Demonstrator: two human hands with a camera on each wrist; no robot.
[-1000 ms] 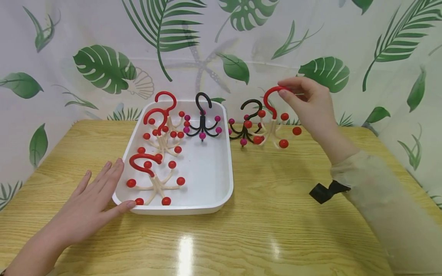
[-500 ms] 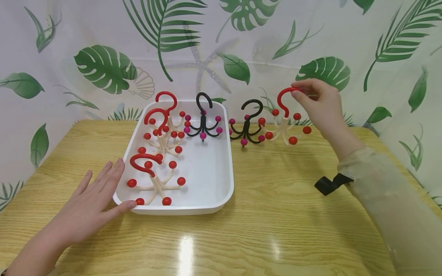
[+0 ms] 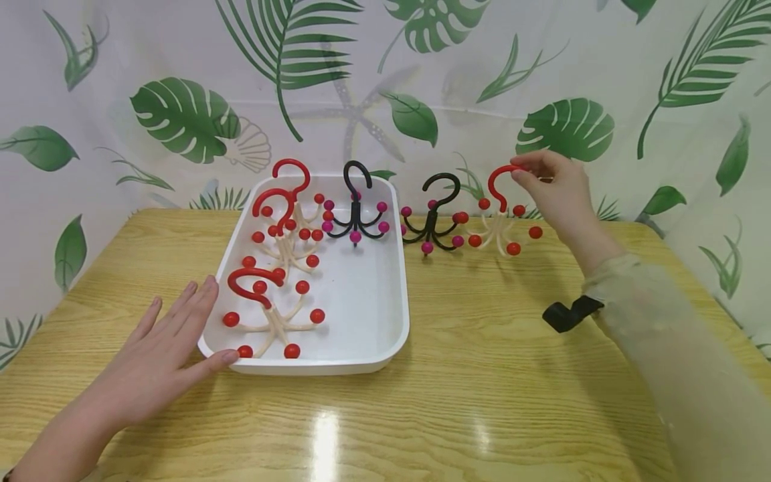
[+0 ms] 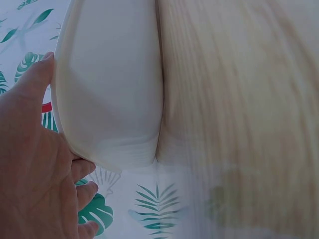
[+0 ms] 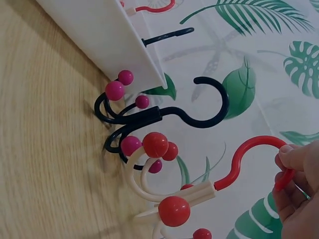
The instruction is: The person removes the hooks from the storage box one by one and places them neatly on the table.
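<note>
My right hand [image 3: 553, 191] pinches the red hook of a cream multi-arm hanger [image 3: 498, 226] with red ball tips. This hanger is upright at the table's far side; whether its foot touches the table I cannot tell. Just left of it a black hanger [image 3: 431, 221] with magenta balls stands on the table, its nearest balls close to the cream arms in the right wrist view. My left hand [image 3: 159, 361] lies with straight fingers against the near-left corner of a white tray [image 3: 313, 367], thumb on the rim. In the left wrist view the fingers [image 4: 32, 82] touch the tray's edge.
Inside the tray, three cream hangers with red hooks, including the nearest one [image 3: 275, 325], line the left side. Another black hanger [image 3: 355, 214] stands at its back right. A leaf-print cloth [image 3: 458, 87] hangs behind the wooden table [image 3: 470, 375]. A black strap [image 3: 569, 314] dangles from the right sleeve.
My right hand has carried the cream hanger rightward, away from in front of the black hanger, then slightly lower. The left hand and the tray have stayed put.
</note>
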